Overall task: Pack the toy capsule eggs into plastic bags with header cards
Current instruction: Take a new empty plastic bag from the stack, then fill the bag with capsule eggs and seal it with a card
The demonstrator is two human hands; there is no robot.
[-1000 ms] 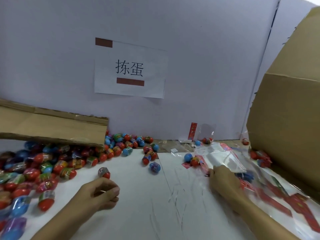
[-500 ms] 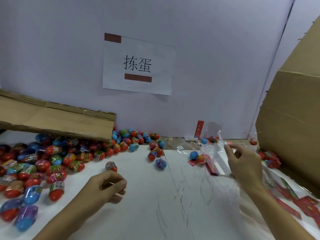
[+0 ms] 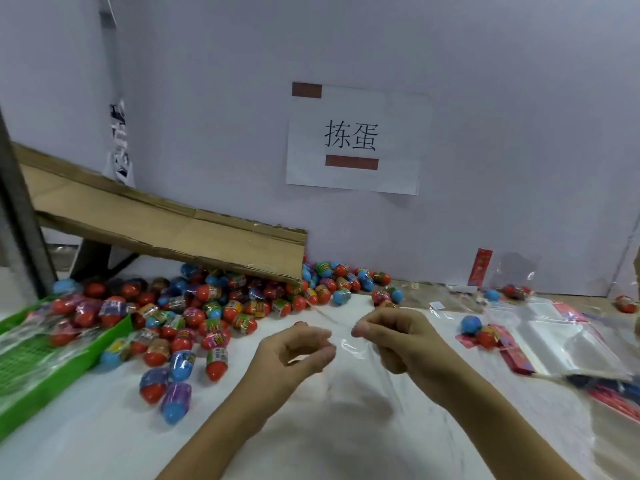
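Head view: both hands hold 1 clear bag (image 3: 367, 362) above the surface (image 3: 104, 441), left hand (image 3: 294, 355) and right hand (image 3: 398, 344) each pinching its top edge. The film looks limp, light and slippery, best pinched at the mouth. Eggs (image 3: 207, 317) lie heaped to the left.

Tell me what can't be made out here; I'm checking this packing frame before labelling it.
- Clear plastic bag pinched between left hand and right hand: see-through, its outline fades on the white table in the head view.
- Colourful capsule eggs: the rear ones hidden under the brown cardboard flap.
- Green plastic basket: cut off by the left edge.
- Egg labels: too small to read.
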